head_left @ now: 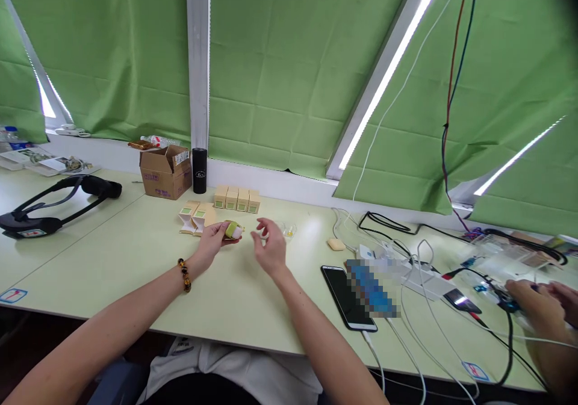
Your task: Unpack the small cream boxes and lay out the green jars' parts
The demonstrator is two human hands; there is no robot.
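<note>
My left hand (213, 242) is closed around a small green-and-white item (233, 230); its exact kind is not clear. Just right of it, my right hand (271, 250) is raised with thumb and fingers curved and apart, and nothing shows between them. Behind my right hand lies clear plastic packaging (289, 231) with small yellowish bits, partly hidden by the fingers. Two opened small cardboard boxes (198, 213) lie beyond my left hand. Farther back stands a row of several closed small boxes (237, 199) with green labels.
A brown carton (165, 173) and a black bottle (199, 171) stand by the wall. A black headset (58, 203) lies left. On the right are a phone (347, 296), a power strip (424, 280), many cables and another person's hands (539, 302).
</note>
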